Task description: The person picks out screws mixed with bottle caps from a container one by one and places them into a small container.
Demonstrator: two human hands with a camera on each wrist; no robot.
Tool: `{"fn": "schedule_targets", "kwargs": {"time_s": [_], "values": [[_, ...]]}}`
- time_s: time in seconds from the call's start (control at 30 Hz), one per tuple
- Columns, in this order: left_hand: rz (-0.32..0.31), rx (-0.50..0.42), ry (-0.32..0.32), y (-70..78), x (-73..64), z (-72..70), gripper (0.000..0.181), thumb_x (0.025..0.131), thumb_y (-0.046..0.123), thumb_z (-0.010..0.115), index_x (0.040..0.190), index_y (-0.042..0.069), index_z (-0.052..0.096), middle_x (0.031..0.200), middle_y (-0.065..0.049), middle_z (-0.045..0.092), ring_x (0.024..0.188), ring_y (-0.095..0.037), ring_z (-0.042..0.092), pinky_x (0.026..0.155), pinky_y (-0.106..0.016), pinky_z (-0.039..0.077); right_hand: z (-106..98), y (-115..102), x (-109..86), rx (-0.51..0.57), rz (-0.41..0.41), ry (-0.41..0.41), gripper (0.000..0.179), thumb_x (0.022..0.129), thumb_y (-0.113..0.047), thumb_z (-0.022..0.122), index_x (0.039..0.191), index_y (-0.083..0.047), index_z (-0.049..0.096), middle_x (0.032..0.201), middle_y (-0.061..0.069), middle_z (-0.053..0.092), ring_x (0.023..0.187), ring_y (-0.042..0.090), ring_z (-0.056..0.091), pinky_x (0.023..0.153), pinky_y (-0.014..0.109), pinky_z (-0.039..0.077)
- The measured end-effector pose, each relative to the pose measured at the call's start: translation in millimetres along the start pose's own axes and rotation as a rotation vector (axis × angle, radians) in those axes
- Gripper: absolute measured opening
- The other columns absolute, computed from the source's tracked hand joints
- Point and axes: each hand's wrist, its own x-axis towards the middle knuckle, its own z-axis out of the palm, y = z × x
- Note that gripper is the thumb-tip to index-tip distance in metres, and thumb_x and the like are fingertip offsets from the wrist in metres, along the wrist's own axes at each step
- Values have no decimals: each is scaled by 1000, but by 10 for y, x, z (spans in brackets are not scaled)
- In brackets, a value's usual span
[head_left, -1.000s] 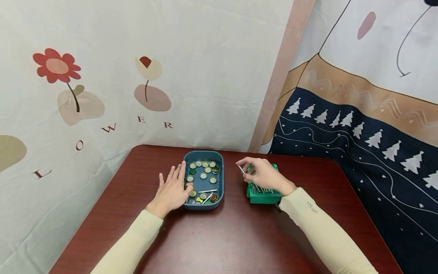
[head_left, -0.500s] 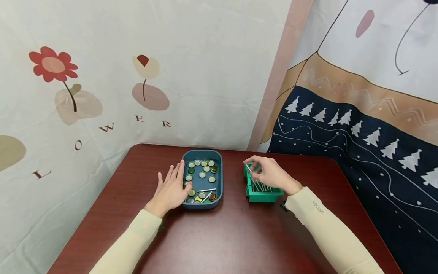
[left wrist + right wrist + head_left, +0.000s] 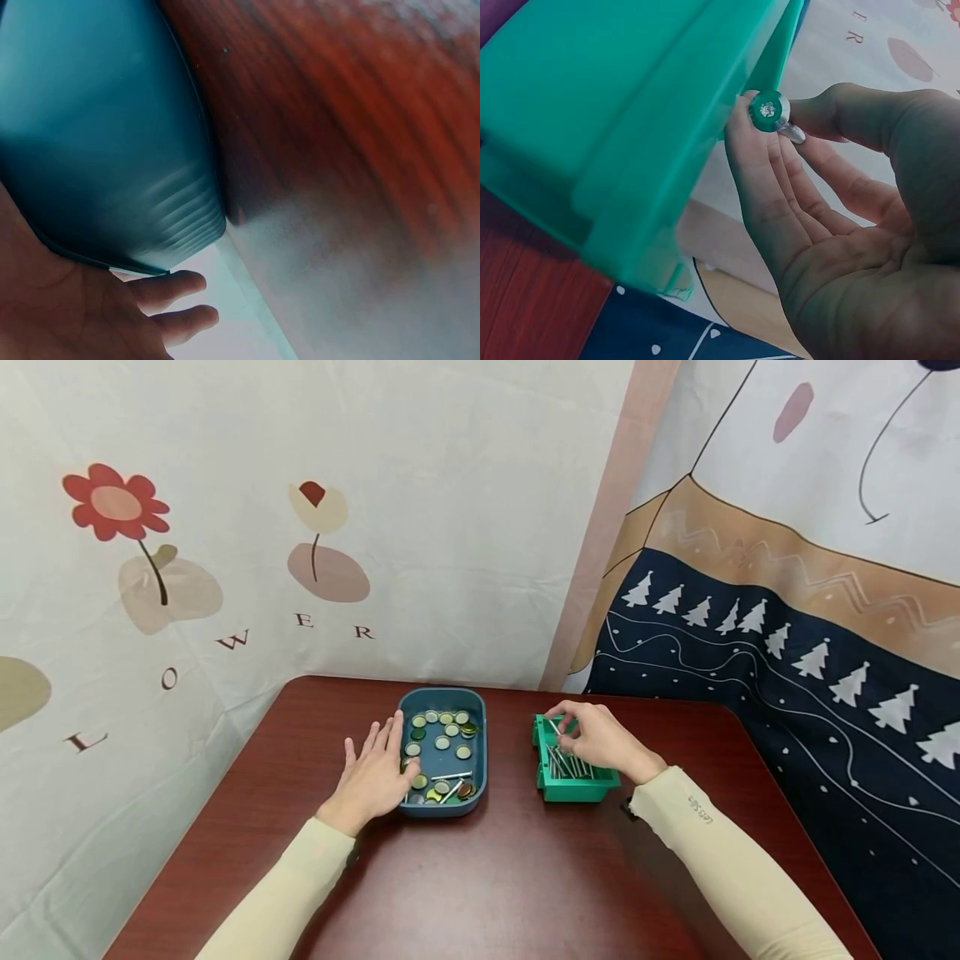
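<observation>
My left hand [image 3: 367, 781] lies along the left rim of a blue tray [image 3: 483, 752], its fingers straight and spread. Inside the tray are several bottle caps [image 3: 442, 742] and a few metal nails [image 3: 452, 775]. In the left wrist view the palm is against the outside of the tray [image 3: 97, 135]. Over a small green bin [image 3: 577, 792], my right hand [image 3: 602, 742] pinches a nail [image 3: 768, 111] between thumb and index finger. The nail's round head faces the right wrist camera. More nails [image 3: 567, 766] lie in the bin, partly hidden under the hand.
Both containers stand near the back edge of a dark red wooden table [image 3: 480, 893], with a gap of table between them. Behind hangs a printed cloth [image 3: 465, 527] with flowers, and a navy part with white trees [image 3: 720, 635] at the right.
The right hand has moved a little to the right with the nail, from the bin's left side to over its back. The left hand keeps its place on the tray.
</observation>
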Motion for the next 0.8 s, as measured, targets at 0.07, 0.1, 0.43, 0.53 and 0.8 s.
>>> {"fn": "schedule_targets", "kwargs": {"time_s": [0.07, 0.1, 0.43, 0.53, 0.8], "values": [[2, 0, 1, -1, 4, 2, 91, 120, 43, 55, 189, 7, 7, 193, -27, 23, 182, -53, 17, 138, -90, 5, -2, 18, 3, -7, 11, -8, 40, 108, -1, 74, 147, -5, 75, 113, 12, 77, 80, 19, 68, 74, 29, 58], [2, 0, 1, -1, 5, 3, 91, 120, 43, 55, 189, 7, 7, 193, -27, 24, 182, -53, 17, 138, -90, 5, -2, 25, 5, -11, 16, -13, 40, 108, -2, 74, 147, -5, 75, 113, 13, 77, 81, 19, 68, 75, 30, 59], [3, -1, 8, 5, 8, -5, 91, 119, 43, 56, 188, 6, 8, 193, -27, 24, 182, -53, 17, 138, -90, 5, 15, 55, 23, -34, 38, -45, 41, 107, -2, 76, 148, -2, 74, 116, 14, 81, 86, 17, 74, 82, 35, 64], [2, 0, 7, 5, 8, -9, 92, 119, 43, 56, 188, 6, 8, 193, -27, 24, 182, -53, 17, 138, -90, 5, 31, 70, 35, -56, 35, -48, 40, 107, -2, 77, 147, -2, 75, 116, 14, 81, 88, 18, 73, 82, 36, 64], [-1, 4, 1, 5, 11, 7, 92, 119, 43, 56, 189, 7, 7, 193, -27, 25, 182, -53, 17, 138, -90, 5, 81, 89, 47, -94, 40, -67, 38, 107, -5, 79, 144, -4, 77, 118, 15, 83, 104, 25, 75, 97, 48, 68]]}}
